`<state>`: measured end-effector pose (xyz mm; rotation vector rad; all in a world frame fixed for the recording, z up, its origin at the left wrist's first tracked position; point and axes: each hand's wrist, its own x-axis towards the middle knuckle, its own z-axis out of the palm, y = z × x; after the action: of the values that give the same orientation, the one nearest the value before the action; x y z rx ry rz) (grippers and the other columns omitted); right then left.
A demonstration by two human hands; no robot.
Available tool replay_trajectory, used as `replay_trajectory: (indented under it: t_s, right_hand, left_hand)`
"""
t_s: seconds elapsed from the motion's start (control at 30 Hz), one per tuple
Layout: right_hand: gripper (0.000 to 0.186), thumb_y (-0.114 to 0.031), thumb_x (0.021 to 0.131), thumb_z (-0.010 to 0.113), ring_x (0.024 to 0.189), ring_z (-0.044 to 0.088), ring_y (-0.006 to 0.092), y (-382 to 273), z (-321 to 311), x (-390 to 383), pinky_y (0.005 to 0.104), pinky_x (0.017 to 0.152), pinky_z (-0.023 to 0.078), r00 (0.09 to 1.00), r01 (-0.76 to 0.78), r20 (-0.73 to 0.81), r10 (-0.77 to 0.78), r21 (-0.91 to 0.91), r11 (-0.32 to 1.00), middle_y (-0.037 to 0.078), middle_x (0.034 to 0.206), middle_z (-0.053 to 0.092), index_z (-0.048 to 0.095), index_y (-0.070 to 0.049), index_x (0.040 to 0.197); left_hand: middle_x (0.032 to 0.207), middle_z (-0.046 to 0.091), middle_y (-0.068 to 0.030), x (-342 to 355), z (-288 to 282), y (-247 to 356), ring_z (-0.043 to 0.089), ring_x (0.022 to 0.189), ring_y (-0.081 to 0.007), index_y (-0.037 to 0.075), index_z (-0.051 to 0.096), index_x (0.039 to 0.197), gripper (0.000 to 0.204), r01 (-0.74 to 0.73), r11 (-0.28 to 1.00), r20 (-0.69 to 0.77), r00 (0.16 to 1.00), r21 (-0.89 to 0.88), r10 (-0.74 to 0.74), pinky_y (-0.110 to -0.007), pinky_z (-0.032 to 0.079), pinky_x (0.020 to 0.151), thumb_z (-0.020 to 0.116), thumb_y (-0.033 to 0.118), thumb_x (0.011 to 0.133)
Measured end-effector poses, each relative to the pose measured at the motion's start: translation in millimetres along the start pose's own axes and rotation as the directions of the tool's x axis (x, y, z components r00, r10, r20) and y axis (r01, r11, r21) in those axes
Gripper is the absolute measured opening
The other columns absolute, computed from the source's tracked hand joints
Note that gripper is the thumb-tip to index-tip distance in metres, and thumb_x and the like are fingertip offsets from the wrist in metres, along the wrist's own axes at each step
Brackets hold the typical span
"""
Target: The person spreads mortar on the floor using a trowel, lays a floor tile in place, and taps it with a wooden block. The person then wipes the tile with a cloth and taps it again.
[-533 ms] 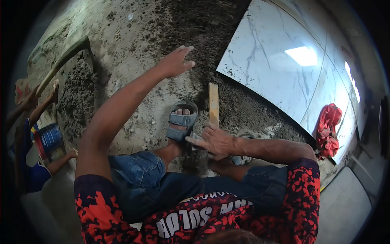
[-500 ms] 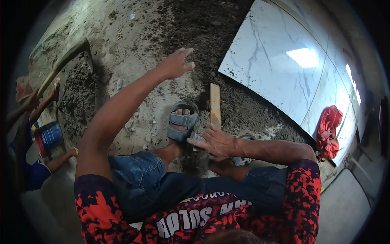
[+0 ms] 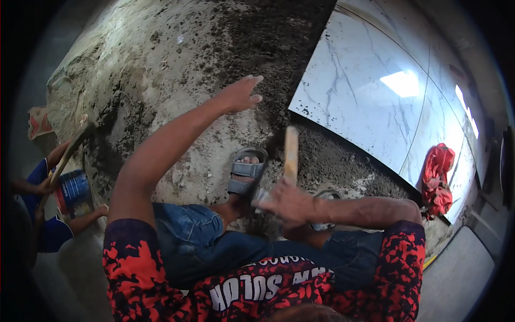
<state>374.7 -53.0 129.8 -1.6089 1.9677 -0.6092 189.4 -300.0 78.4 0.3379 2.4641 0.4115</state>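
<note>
My left hand (image 3: 242,95) is stretched out over the dark, crumbly mortar (image 3: 257,48), with thumb and fingers apart and nothing held. Below it, near my sandalled foot (image 3: 247,170), my right hand (image 3: 289,203) is closed round a wooden stick (image 3: 291,155) that points away from me. That hand is blurred; something grey shows at its fingers, too unclear to name. Large white marble-look tiles (image 3: 359,80) lie to the right, with crumbs of mortar along the near edge.
At the left another person (image 3: 40,188) grips a long-handled tool (image 3: 67,153) beside a blue and red bucket (image 3: 74,188). A mortar heap (image 3: 115,129) lies near them. A red cloth (image 3: 438,180) rests on the tiles at right.
My right hand and the wooden stick have shifted and blurred, the stick slightly tilted. The other person's tool has come back from the heap. The whole view has shifted a little.
</note>
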Motion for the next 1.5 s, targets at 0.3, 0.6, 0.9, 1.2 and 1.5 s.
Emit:
replay_trajectory:
  t_s: [0.3,0.6,0.9,1.2,1.5]
  right_hand:
    - [0.071,-0.026,0.064,0.064,0.082,0.055,0.0312,3,-8,7,0.046,0.083,0.034,0.985,-0.16,0.075,0.156,0.052,0.986,0.016,0.084,0.056,0.042,-0.017,0.131]
    - [0.071,-0.026,0.064,0.063,0.08,0.056,0.0319,-9,-20,13,0.0453,0.079,0.034,0.988,-0.138,0.076,0.136,0.019,0.99,0.015,0.081,0.057,0.041,-0.016,0.131]
    - [0.066,-0.026,0.067,0.063,0.085,0.057,0.0337,-15,-26,20,0.0462,0.079,0.033,1.0,-0.029,-0.011,0.029,0.068,0.997,0.017,0.084,0.058,0.042,-0.014,0.129]
    - [0.063,-0.028,0.07,0.063,0.086,0.056,0.0334,-10,-44,44,0.0477,0.082,0.031,0.989,-0.14,-0.032,0.146,0.141,0.98,0.017,0.085,0.057,0.045,-0.01,0.127]
    - [0.057,-0.029,0.075,0.06,0.079,0.058,0.0336,20,-60,85,0.0476,0.077,0.034,0.962,-0.268,-0.008,0.271,0.126,0.955,0.016,0.077,0.056,0.043,-0.01,0.126]
  left_hand:
    - [0.141,0.033,-0.0211,21,13,21,0.032,0.131,-0.0324,0.006,0.026,0.141,0.062,-0.083,0.993,0.017,0.996,-0.086,0.085,-0.039,0.027,0.108,0.051,0.028,0.089]
    - [0.143,0.03,-0.0221,12,33,42,0.032,0.131,-0.0338,0.002,0.022,0.142,0.067,-0.09,0.989,0.21,0.971,-0.114,0.113,-0.038,0.027,0.108,0.053,0.023,0.086]
    - [0.146,0.025,-0.0207,40,-8,1,0.028,0.134,-0.0319,0.002,0.017,0.143,0.068,-0.082,0.992,0.097,0.993,0.099,0.072,-0.038,0.025,0.11,0.049,0.022,0.087]
    - [0.141,0.033,-0.0206,56,-67,-47,0.036,0.128,-0.0343,0.006,0.02,0.143,0.064,0.116,0.989,-0.182,0.974,-0.097,-0.132,-0.041,0.032,0.106,0.048,0.026,0.089]
    - [0.138,0.037,-0.0229,-1,4,-18,0.04,0.124,-0.0372,0.009,0.022,0.143,0.063,-0.043,0.995,0.065,0.997,-0.088,0.049,-0.043,0.033,0.103,0.049,0.026,0.088]
